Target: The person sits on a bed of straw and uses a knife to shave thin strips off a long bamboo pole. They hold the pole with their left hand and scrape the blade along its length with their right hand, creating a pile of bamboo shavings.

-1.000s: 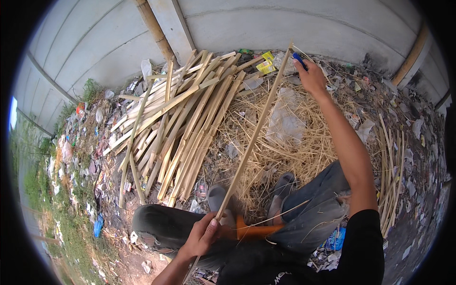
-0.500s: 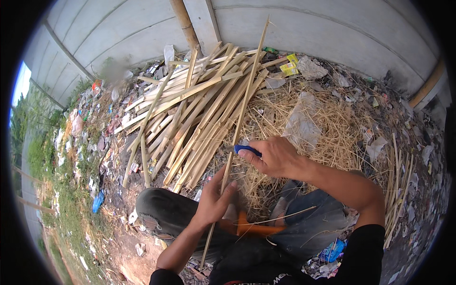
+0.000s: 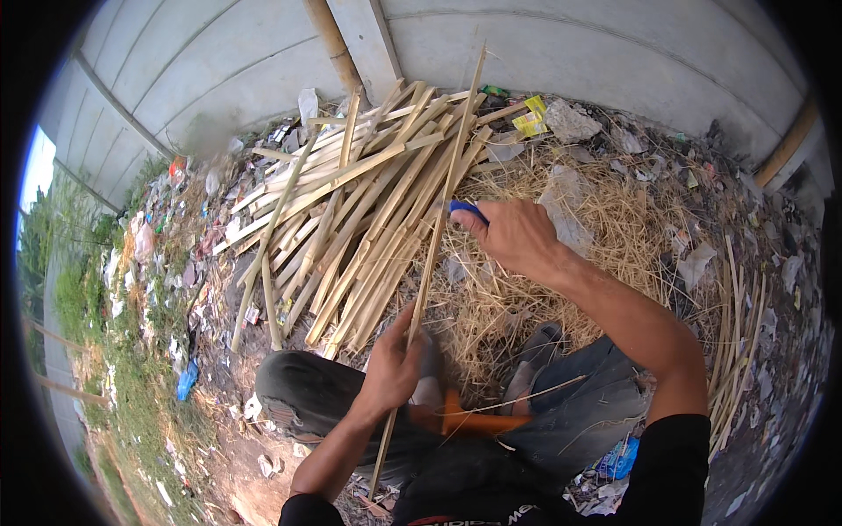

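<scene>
My left hand point(image 3: 392, 366) is closed around the lower part of a long bamboo strip point(image 3: 438, 230), which runs from near my lap up past the pile and slants slightly right. In my right hand point(image 3: 517, 232) is a knife with a blue handle point(image 3: 469, 210), its fingers wrapped round the grip. The knife's blade end meets the strip above its middle, though the blade itself barely shows. Behind the strip lies a pile of split bamboo strips point(image 3: 351, 210). Thin shavings point(image 3: 614, 237) cover the ground right of it.
A pale wall point(image 3: 570, 53) with a bamboo pole point(image 3: 338, 48) stands behind the pile. Thin strips point(image 3: 737, 342) lie at the far right. An orange piece point(image 3: 481, 424) sits between my legs. Litter and green plants point(image 3: 123, 351) spread on the left.
My right hand has slid the knife away from me, farther up along the bamboo strip. The left hand keeps its hold on the strip's lower part.
</scene>
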Demonstrator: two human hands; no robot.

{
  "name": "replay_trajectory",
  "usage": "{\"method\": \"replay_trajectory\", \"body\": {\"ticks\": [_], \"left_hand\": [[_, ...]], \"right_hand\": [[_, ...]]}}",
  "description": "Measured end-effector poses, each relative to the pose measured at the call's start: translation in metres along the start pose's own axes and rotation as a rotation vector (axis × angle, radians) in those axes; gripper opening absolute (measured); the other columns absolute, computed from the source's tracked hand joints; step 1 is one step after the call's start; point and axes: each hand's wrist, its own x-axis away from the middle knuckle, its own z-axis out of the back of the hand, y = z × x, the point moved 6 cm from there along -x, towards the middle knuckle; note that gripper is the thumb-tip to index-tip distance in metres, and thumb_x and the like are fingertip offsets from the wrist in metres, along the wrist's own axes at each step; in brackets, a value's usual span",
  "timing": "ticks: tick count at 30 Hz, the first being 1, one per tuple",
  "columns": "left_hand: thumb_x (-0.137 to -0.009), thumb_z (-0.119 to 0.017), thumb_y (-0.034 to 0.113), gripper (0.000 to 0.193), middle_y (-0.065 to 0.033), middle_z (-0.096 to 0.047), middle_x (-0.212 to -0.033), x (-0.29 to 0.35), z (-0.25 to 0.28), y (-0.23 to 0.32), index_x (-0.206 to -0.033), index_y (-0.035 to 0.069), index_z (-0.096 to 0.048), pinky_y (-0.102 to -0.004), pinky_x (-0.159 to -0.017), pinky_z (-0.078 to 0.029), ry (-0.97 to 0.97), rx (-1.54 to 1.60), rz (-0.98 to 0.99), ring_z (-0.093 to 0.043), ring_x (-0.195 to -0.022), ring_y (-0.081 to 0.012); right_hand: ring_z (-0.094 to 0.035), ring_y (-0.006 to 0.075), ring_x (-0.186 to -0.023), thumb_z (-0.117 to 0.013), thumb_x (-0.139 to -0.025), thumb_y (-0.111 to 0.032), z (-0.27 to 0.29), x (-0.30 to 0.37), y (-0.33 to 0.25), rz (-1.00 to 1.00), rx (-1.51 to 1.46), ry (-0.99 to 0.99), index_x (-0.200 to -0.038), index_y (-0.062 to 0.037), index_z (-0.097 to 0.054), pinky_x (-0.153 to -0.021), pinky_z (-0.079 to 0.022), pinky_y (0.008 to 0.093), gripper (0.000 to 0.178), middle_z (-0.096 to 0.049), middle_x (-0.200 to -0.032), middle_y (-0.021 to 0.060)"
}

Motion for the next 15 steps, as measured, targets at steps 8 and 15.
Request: {"method": "replay_trajectory", "body": {"ticks": [8, 15], "left_hand": [[-0.101, -0.056, 0.008, 0.051, 0.0005, -0.06, -0.088, 0.01, -0.009, -0.006, -0.151, 0.001, -0.047, -0.0246, -0.067, -0.046, -0.042, 0.147, -0.107, -0.054, -0.077, -0.0057], [-0.099, -0.055, 0.01, 0.054, 0.0022, -0.059, -0.083, 0.023, 0.003, -0.013, -0.151, -0.002, -0.045, -0.0231, -0.064, -0.043, -0.052, -0.002, -0.047, -0.052, -0.073, -0.0051]], "right_hand": [[-0.068, 0.0384, -0.057, -0.048, -0.104, -0.057, 0.013, 0.016, -0.007, 0.077, -0.013, -0.124, -0.084, -0.0056, -0.069, -0.056, -0.055, 0.0492, 0.059, -0.064, -0.058, 0.0169], [-0.068, 0.0404, -0.058, -0.043, -0.104, -0.06, -0.006, 0.019, -0.004, 0.075, -0.027, -0.099, -0.084, -0.0042, -0.071, -0.058, -0.056, 0.0517, 0.066, -0.066, -0.06, 0.0197]]}}
